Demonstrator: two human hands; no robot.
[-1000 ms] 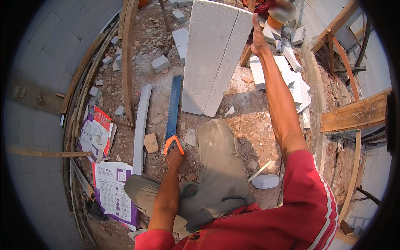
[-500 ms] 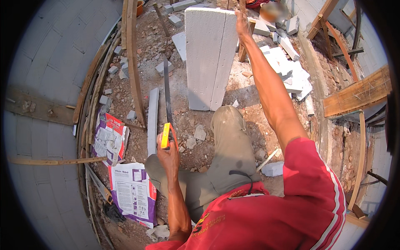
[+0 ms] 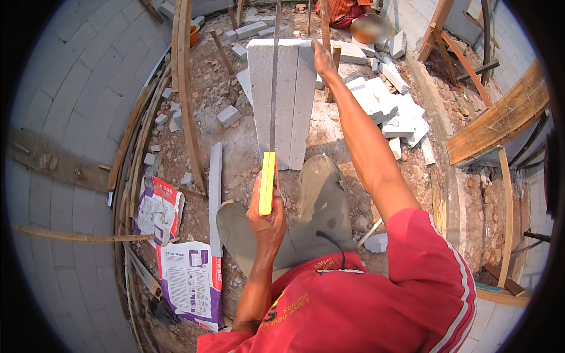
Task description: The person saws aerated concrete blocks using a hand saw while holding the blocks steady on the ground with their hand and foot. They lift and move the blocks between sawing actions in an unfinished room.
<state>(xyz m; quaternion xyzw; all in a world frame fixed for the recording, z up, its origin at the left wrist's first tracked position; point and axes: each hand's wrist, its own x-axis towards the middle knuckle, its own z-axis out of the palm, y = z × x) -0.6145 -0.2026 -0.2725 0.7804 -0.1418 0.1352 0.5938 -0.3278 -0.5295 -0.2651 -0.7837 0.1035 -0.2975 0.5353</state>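
Saw [image 3: 275, 88], edge-on, now runs lengthwise over the face of the white block [image 3: 286, 112] and past its far end; 1 second ago it lay flat on the ground, left of that block. Tool and block have thus come into 1 line, which I judge to be readiness for work on the block, though whether the teeth touch it I cannot tell.

The left hand [image 3: 268, 226], nearer the wearer than the block, has its fingers wrapped around the saw's yellow handle [image 3: 267, 183]. The right hand [image 3: 323, 62] is against the block's far right corner; its fingers are partly hidden, so I cannot tell how firmly they grip. The block stands on end, before the bent knee [image 3: 321, 176].

Left of the block lies a pale strip [image 3: 215, 194], with 2 paper bags further left; right of it, broken white pieces [image 3: 406, 120] are heaped.
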